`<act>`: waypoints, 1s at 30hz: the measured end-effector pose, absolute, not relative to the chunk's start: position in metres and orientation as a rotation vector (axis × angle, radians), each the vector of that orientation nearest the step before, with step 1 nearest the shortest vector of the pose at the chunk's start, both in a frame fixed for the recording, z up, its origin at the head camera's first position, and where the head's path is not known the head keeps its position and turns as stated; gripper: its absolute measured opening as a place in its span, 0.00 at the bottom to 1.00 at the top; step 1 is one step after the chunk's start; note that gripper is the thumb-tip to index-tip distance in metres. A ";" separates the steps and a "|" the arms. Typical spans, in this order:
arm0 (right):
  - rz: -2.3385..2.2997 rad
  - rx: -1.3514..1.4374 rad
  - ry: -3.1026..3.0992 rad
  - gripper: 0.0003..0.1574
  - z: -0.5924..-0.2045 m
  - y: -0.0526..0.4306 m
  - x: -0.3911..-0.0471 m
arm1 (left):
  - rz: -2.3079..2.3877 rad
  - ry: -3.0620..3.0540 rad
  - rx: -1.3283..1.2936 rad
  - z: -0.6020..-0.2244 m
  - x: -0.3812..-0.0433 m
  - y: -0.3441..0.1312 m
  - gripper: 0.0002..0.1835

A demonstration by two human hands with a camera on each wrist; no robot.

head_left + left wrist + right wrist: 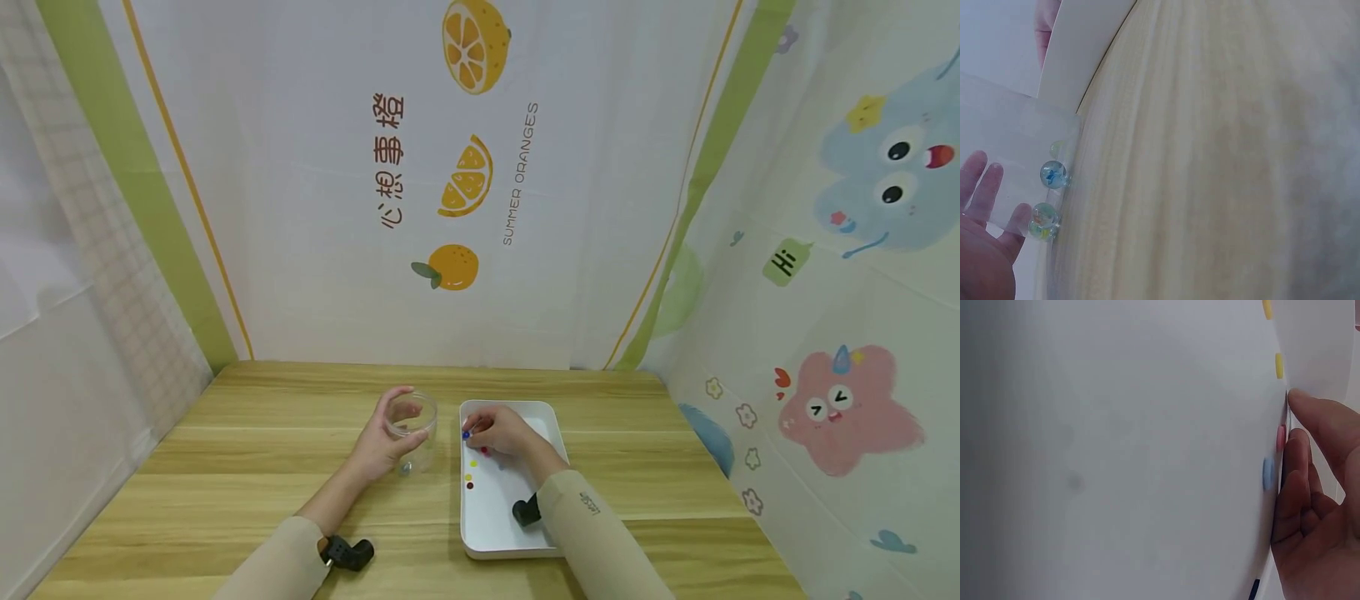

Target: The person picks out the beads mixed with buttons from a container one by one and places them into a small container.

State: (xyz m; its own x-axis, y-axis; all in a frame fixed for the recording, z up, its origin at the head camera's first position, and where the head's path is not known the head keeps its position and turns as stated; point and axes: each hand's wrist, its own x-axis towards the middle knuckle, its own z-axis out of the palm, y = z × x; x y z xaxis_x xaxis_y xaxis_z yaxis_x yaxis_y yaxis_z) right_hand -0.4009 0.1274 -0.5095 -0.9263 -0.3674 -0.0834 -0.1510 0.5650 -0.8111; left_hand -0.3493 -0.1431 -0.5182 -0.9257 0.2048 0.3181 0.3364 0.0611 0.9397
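Observation:
My left hand [386,437] grips a clear plastic jar [423,446] from its left side, fingers spread around the wall. Several glass marbles [1054,174] with coloured swirls lie at the jar's bottom. The right hand [504,432] reaches down into a white tray [510,521], fingers curled near its left wall. Small flat round pieces lie along that side: a blue one [467,435] at the fingertips, a red one [470,486], and yellow ones [1279,365]. A pink piece [1281,437] sits beside the fingers. Whether the fingertips pinch anything is hidden.
The jar stands left of the tray on a wooden table [300,442]. Printed curtains [315,275] hang behind and at both sides. A black wrist camera [348,553] is on the left wrist, and another [527,511] hangs over the tray from the right wrist.

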 end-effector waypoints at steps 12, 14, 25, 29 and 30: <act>-1.288 -0.438 2.548 0.07 -0.508 0.126 -0.399 | -1.984 -2.227 -0.556 -0.518 -0.348 -0.145 0.43; -1.283 -0.427 2.552 0.07 -0.507 0.125 -0.399 | -1.982 -2.230 -0.556 -0.518 -0.348 -0.145 0.43; -1.321 -0.394 2.550 0.09 -0.506 0.131 -0.397 | -2.001 -2.241 -0.538 -0.517 -0.347 -0.145 0.44; -1.390 -0.399 2.520 0.10 -0.503 0.134 -0.395 | -1.997 -2.240 -0.543 -0.517 -0.348 -0.144 0.44; -1.407 -0.402 2.510 0.10 -0.502 0.134 -0.394 | -1.995 -2.239 -0.544 -0.516 -0.348 -0.144 0.44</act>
